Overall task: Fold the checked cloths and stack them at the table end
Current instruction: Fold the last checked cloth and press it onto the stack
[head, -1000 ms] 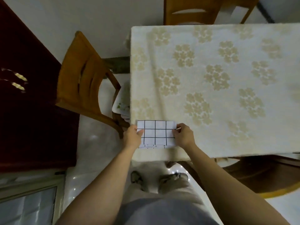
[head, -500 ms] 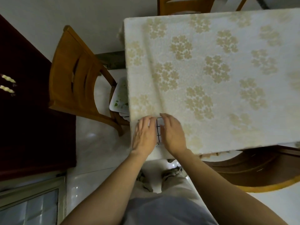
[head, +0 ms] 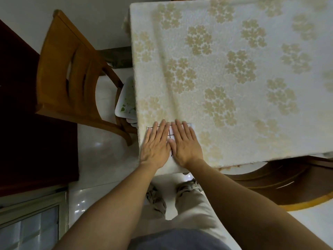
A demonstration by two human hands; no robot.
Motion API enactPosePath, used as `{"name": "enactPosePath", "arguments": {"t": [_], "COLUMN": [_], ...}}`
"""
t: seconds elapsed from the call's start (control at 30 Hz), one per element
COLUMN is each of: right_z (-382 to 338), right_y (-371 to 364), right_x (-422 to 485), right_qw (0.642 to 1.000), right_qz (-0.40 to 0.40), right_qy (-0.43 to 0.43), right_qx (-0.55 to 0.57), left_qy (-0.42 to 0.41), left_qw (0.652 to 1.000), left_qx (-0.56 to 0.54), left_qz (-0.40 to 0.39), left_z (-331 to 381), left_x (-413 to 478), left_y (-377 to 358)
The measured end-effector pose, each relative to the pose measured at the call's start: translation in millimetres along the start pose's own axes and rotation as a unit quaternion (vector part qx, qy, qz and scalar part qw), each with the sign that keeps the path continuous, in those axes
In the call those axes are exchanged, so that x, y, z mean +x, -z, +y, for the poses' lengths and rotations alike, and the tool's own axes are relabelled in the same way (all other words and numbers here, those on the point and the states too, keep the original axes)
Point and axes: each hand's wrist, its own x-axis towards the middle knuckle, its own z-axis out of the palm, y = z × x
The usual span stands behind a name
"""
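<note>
A white checked cloth [head: 170, 132] with a black grid lies folded at the near left corner of the table [head: 234, 78]. My left hand [head: 155, 144] and my right hand [head: 185, 143] rest flat on it side by side, palms down, fingers straight and pointing away from me. They cover most of the cloth; only a strip between the hands and its far edge shows. Neither hand grips anything.
The table carries a cream cloth with a flower pattern. A wooden chair [head: 72, 76] stands to the left with stacked plates [head: 127, 101] on its seat. A second chair [head: 281, 184] is at the near right. A dark cabinet [head: 27, 123] fills the left side.
A second ago both hands held the cloth by its side edges at the table's near edge. They have since come together on top of it and now lie flat, pressing it down.
</note>
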Motion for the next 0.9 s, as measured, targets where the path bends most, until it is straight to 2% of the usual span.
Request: {"name": "enactPosePath", "arguments": {"t": [0.17,0.27,0.33,0.4,0.47,0.53,0.77,0.9], "right_z": [17.4,20.2,17.2,13.5,9.2,7.5,19.5,15.0], "right_y": [1.6,5.9,12.6,22.3,32.3,37.1,38.4,34.6], "right_x": [-9.0,-10.7,-10.6,-14.5,-16.6,-16.9,-17.9,-18.7], "right_qw": [0.999,0.998,0.975,0.926,0.893,0.881,0.848,0.863], "right_qz": [-0.007,0.009,0.057,0.103,0.107,0.091,0.127,0.094], "right_qy": [-0.041,-0.052,-0.084,-0.148,-0.183,-0.181,-0.225,-0.197], "right_qx": [-0.022,0.045,0.195,0.331,0.396,0.428,0.463,0.456], "left_qy": [0.033,0.089,0.15,0.208,0.217,0.221,0.224,0.223], "left_qw": [0.999,0.982,0.931,0.87,0.841,0.822,0.805,0.823], "left_qx": [-0.041,-0.161,-0.317,-0.43,-0.477,-0.505,-0.533,-0.51], "left_qz": [-0.001,0.033,0.098,0.126,0.139,0.144,0.136,0.109], "left_z": [-7.0,-8.1,-3.9,2.1,8.0,10.2,2.3,8.2], "left_x": [-5.5,-7.6,-9.2,-12.3,-13.8,-13.0,-11.1,-9.3], "left_y": [1.2,4.4,12.4,21.9,28.6,28.6,18.9,22.1]}}
